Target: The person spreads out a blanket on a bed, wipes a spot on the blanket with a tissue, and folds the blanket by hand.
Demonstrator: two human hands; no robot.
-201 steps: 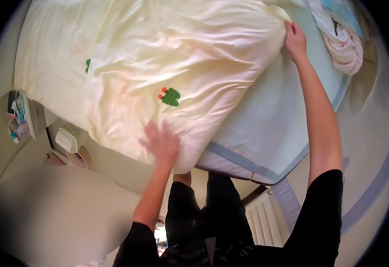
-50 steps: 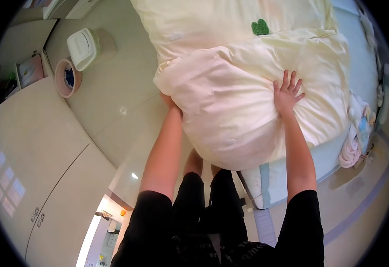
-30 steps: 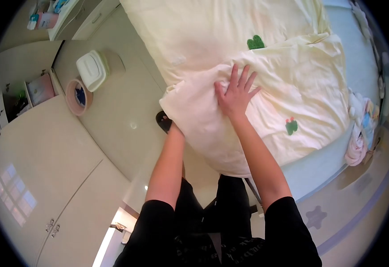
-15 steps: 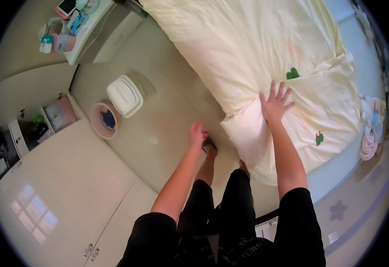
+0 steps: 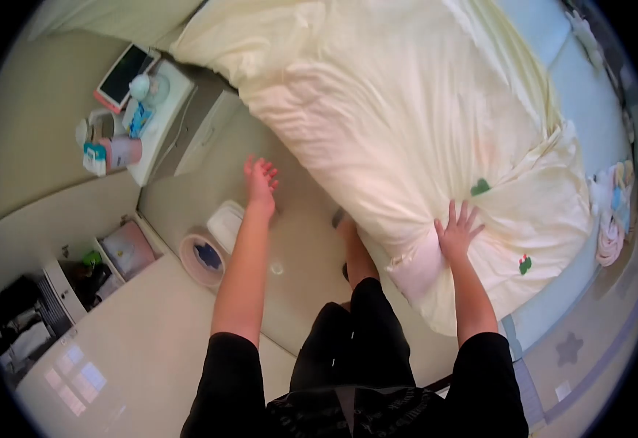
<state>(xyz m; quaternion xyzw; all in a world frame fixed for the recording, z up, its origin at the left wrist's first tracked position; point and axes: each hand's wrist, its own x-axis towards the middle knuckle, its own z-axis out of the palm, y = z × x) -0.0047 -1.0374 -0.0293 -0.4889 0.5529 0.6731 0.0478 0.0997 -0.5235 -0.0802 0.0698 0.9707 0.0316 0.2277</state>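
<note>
A large cream quilt (image 5: 392, 139) with green cactus patches lies rumpled across the bed. My right hand (image 5: 460, 232) rests flat on its near part, fingers spread, close to one patch. Beside that hand, a corner of the quilt bunches up and droops over the bed's edge. My left hand (image 5: 261, 184) hangs in the air above the floor, away from the quilt. Its fingers are loosely bent and apart, with nothing in them.
A white bin (image 5: 225, 225) and a pink bucket (image 5: 202, 257) stand on the floor, partly behind my left forearm. A side table (image 5: 159, 120) carries a tablet and containers. White cabinets (image 5: 165, 350) line the left. Folded cloths (image 5: 612, 215) lie at the bed's far right.
My left hand has swung forward and left, its fingers loosening. My right hand stays on the quilt near the same patch. The view has shifted, and my legs have moved.
</note>
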